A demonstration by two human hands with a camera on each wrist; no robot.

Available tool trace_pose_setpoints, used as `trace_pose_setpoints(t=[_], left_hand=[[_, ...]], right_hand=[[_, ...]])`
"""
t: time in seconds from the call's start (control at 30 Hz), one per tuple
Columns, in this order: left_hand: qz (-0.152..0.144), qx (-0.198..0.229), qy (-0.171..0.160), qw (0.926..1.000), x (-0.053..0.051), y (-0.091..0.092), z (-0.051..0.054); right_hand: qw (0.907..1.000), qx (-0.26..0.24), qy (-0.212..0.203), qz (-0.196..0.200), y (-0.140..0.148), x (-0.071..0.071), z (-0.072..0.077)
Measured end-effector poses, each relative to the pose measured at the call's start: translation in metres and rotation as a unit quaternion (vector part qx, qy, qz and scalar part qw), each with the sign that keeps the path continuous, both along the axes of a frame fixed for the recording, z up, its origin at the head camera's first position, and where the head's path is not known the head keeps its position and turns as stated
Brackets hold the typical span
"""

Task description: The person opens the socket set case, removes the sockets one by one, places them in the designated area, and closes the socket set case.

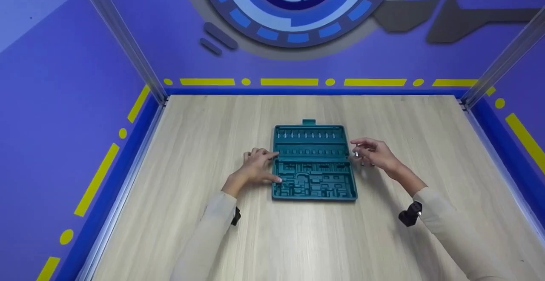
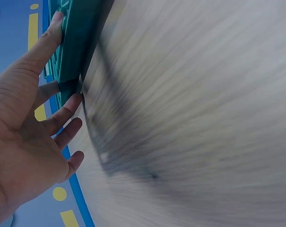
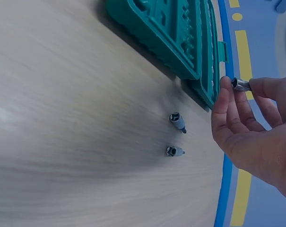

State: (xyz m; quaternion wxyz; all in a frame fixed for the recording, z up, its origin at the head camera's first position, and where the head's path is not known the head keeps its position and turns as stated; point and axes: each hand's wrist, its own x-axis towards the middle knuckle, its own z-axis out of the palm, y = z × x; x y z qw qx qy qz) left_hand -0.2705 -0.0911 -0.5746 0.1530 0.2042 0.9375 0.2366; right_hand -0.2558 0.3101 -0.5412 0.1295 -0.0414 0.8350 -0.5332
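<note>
1 socket (image 3: 241,85) (pinched by right hand (image 1: 378,155)) near green case (image 1: 313,159).

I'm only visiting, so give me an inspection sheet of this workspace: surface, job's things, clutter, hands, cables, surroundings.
Surface: pale wood-grain table.
Job's things: green case, lying open; one metal socket held off the table; two small metal pieces lying right of the case.
Clutter: nothing seen.
Hands: left hand touches the case's left edge; right hand pinches the socket beside the case. A black device sits at each wrist.
Cables: nothing seen.
Surroundings: blue-purple walls with yellow marks; metal posts at the corners.
</note>
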Motion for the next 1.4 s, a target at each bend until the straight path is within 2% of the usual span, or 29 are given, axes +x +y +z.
trace_pose_setpoints(t=[0.13,0.37,0.57,0.97,1.17,1.4], left_hand=[[0.001,-0.001,0.001,1.0,0.0,0.0,0.001],[-0.005,0.002,0.002,1.0,0.0,0.0,0.002],[-0.008,0.006,-0.001,0.9999,0.0,0.0,0.001],[-0.007,0.004,0.003,1.0,-0.001,-0.001,0.001],[-0.009,0.004,0.001,1.0,0.0,-0.001,0.002],[-0.01,0.004,-0.005,0.9999,0.0,-0.001,0.002]], right_hand=[[1.0,0.0,-0.003,0.003,0.003,0.002,0.0],[0.9992,-0.04,-0.008,0.004,0.013,0.004,-0.001],[0.9985,-0.054,-0.012,0.008,0.022,0.007,-0.002],[0.9982,-0.053,-0.017,0.021,0.04,0.013,-0.005],[0.9996,-0.02,-0.011,0.015,0.047,0.015,-0.005],[0.9977,0.05,0.041,0.023,0.063,0.014,-0.004]])
